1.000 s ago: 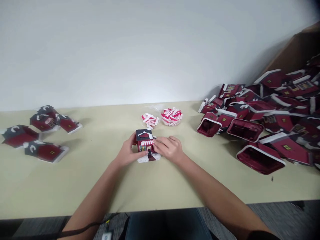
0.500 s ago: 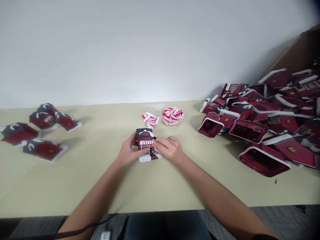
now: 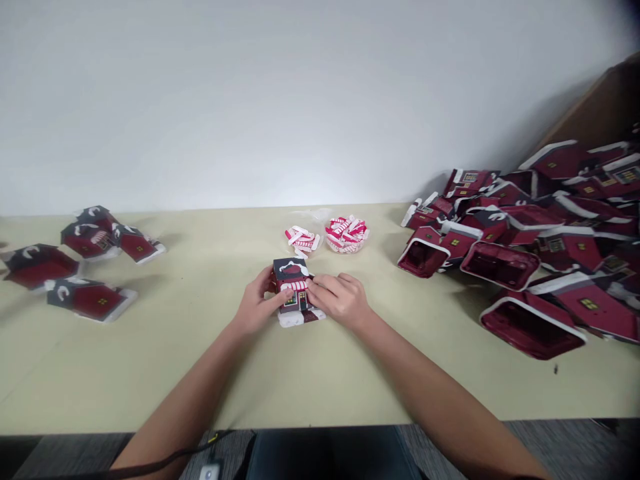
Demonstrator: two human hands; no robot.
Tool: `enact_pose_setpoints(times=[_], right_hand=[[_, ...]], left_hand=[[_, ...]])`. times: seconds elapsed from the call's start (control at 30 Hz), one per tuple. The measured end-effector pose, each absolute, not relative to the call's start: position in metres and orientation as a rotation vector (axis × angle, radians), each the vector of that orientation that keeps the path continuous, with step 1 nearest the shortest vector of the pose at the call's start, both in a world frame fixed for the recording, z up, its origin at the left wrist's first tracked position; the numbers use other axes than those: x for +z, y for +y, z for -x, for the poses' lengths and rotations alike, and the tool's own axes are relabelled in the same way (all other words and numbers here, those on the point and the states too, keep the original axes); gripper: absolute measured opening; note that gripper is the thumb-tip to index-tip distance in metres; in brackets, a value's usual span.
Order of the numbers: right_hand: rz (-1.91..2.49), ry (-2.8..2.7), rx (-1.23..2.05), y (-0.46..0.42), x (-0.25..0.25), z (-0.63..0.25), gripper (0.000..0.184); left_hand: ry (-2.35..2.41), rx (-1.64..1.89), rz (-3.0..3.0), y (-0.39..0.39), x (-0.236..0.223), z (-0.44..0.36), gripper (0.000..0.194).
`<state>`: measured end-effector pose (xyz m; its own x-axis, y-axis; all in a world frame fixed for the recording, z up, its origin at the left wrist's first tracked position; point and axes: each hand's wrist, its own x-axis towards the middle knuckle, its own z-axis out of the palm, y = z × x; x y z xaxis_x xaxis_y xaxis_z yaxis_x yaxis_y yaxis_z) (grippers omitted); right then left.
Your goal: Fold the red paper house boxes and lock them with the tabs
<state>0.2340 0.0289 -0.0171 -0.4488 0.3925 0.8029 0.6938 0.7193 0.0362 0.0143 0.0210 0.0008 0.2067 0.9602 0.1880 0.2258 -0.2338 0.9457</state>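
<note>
A small dark red model house (image 3: 291, 301) with a dark, snow-trimmed roof and a white base sits on the table before me. Across its front runs a red-and-white striped awning (image 3: 294, 286). My left hand (image 3: 257, 303) is closed around the house's left side, with its thumb pressed against the awning. The bent fingers of my right hand (image 3: 340, 297) pinch at the awning's right end, and these fingertips partly cover that side of the house.
Behind the house lie a small heap of striped awning pieces (image 3: 302, 240) and a clear bag of more (image 3: 347, 235). Several model houses (image 3: 93, 300) stand at left. A large pile of houses (image 3: 550, 243) fills the right, beside a brown box (image 3: 590, 110).
My left thumb has shifted up from the house front onto the awning. The right hand stays at the awning's right end, almost unmoved.
</note>
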Motion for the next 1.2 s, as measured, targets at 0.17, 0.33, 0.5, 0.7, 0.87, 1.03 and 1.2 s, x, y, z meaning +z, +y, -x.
enact_pose_setpoints(times=[0.17,0.33,0.5,0.7,0.87,1.03,1.2], right_hand=[[0.767,-2.058,-0.42,0.027,-0.013,-0.233,0.015],[0.871,-1.855,-0.038,0.019,-0.008,-0.221,0.015],[1.04,-1.635,0.404,0.017,-0.007,-0.218,0.055],[0.786,-1.701,1.053,0.022,-0.006,-0.226,0.084],[0.82,-1.621,1.151,0.02,0.0,-0.225,0.073],[0.756,-1.613,1.176,0.016,0.002,-0.223,0.065],[0.729,-1.629,1.137,0.013,0.005,-0.226,0.066]], left_hand=[[1.145,1.104,-1.652,0.021,0.001,-0.015,0.053],[1.19,1.125,-1.686,0.019,0.005,-0.017,0.047],[1.121,1.121,-1.735,0.016,0.006,-0.017,0.049],[0.966,1.145,-1.71,0.011,-0.001,-0.021,0.054],[0.902,1.203,-1.73,0.012,-0.004,-0.02,0.053],[0.867,1.248,-1.816,0.01,-0.003,-0.02,0.049],[0.893,1.278,-1.895,0.007,-0.004,-0.02,0.054]])
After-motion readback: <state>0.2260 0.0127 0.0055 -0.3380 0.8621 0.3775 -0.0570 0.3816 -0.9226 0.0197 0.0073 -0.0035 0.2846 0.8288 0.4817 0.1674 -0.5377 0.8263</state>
